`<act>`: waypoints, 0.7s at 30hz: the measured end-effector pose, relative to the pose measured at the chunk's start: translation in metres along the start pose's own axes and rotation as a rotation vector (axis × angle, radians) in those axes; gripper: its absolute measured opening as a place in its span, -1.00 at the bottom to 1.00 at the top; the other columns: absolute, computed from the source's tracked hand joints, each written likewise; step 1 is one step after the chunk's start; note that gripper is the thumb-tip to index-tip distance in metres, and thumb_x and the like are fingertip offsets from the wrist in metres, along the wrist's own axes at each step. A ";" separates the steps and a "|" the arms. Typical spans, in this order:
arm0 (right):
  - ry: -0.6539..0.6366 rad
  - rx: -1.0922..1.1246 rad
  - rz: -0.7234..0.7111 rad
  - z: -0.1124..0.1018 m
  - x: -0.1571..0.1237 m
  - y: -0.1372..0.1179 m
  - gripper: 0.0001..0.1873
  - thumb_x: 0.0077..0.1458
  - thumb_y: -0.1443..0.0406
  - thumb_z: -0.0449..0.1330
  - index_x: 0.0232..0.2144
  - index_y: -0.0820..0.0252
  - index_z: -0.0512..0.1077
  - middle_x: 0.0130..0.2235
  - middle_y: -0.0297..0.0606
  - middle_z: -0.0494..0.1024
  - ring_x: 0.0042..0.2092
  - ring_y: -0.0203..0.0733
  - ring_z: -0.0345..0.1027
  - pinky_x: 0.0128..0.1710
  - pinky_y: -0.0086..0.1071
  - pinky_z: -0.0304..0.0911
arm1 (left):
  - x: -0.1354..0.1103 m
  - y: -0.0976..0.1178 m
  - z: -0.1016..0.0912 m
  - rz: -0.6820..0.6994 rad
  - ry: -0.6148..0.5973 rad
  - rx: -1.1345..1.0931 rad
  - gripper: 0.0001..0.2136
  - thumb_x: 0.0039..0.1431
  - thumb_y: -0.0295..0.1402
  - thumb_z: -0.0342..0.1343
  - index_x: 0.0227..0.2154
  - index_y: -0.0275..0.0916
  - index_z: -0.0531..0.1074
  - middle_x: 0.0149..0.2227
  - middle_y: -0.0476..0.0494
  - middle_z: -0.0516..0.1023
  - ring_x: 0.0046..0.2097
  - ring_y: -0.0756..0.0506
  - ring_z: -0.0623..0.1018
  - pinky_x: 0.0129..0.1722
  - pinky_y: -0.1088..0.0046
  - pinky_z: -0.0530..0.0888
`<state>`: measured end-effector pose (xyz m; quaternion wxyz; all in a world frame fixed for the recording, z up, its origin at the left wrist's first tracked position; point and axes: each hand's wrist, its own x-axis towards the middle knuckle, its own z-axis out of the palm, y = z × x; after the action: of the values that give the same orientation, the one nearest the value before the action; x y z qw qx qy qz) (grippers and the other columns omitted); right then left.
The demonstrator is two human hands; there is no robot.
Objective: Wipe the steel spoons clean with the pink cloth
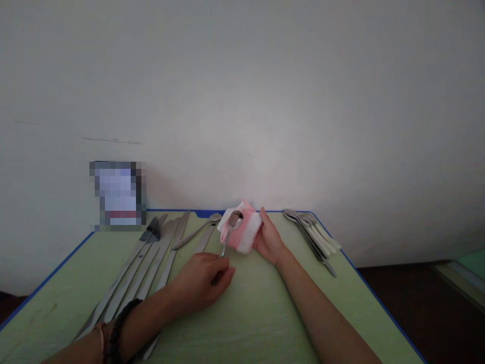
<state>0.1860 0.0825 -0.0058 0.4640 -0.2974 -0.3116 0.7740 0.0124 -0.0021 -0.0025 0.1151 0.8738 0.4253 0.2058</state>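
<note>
My left hand (207, 279) is closed round the handle of a metal spoon (235, 218), whose bowl points away from me. Behind the bowl lies a pink and white cloth (247, 233), held by my right hand (270, 238) with its thumb up along the cloth's right edge. The spoon's bowl is in front of the cloth; whether they touch I cannot tell. Beyond my left hand, another spoon (197, 228) rests on the table, with a flat metal utensil (205, 239) beside it, partly hidden by the hand.
Several long metal utensils (151, 263) lie side by side on the left of the green, blue-edged table (257, 323). At the right is a bunch of spoons (308, 230), some with pale handles. A blurred-out upright screen (117, 194) stands at the back left, against the wall (242, 101).
</note>
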 end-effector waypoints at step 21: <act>-0.054 -0.026 0.045 0.006 -0.004 -0.002 -0.47 0.05 -0.07 0.01 -0.16 0.20 0.41 -0.37 -0.26 0.58 -0.29 -0.16 0.45 -0.17 -0.27 0.29 | 0.000 0.002 -0.005 0.140 -0.148 0.007 -0.76 0.14 -0.40 -0.06 -0.64 -0.22 0.21 -0.62 0.03 0.27 -0.49 -0.01 0.31 -0.44 0.46 0.16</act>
<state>0.1837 0.0783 0.0003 0.4341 -0.2891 -0.3275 0.7879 0.0118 -0.0033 0.0034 0.1286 0.9145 0.3543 0.1469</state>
